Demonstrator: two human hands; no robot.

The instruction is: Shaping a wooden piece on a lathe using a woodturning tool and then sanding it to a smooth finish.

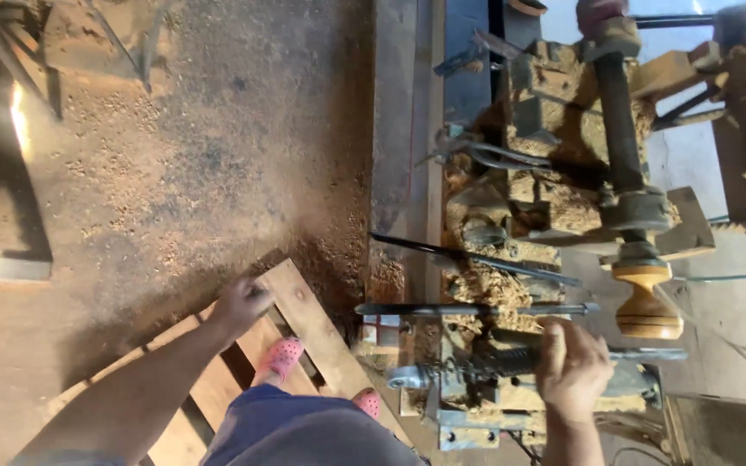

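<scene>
My right hand grips the grey metal tailstock of a wood lathe, by a dark threaded rod. Just beyond it a pale turned wooden piece, rounded like a knob, sits on the lathe's dark spindle. My left hand hangs at my side with its fingers curled and nothing visible in it, above a wooden pallet. I stand on the pallet in pink shoes.
Two long dark turning tools lie across the lathe bed among heaps of sawdust and shavings. A dusty concrete floor spreads to the left. A wooden beam runs along the machine's edge.
</scene>
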